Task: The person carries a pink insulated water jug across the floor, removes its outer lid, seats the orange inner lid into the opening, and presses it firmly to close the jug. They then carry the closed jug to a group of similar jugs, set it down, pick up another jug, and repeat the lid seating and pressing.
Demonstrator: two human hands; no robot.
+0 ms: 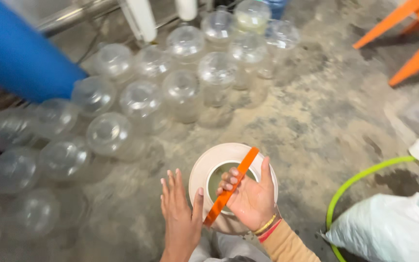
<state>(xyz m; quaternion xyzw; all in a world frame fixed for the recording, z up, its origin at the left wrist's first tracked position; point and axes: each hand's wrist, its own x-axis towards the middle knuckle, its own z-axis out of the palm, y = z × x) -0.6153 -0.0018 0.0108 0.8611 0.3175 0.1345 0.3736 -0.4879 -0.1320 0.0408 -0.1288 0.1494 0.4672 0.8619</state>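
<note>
Both hands (219, 208) hold an orange strip (231, 187) over a white jar (204, 167).

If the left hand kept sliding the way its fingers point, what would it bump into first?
The left hand points up the picture, beside the white jar. Bare concrete floor comes first; the first thing beyond is probably a clear jar, though depth is hard to judge.

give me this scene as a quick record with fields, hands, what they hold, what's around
setting: rough concrete floor
left hand: open and flat, holding nothing, beside the jar
right hand: grip on an orange strip held across the jar mouth
jar: large, pale, round, open top, seen from above
nearby: many clear plastic jars with domed lids, in rows
also: green hose, white sack, orange chair, blue cylinder
</note>
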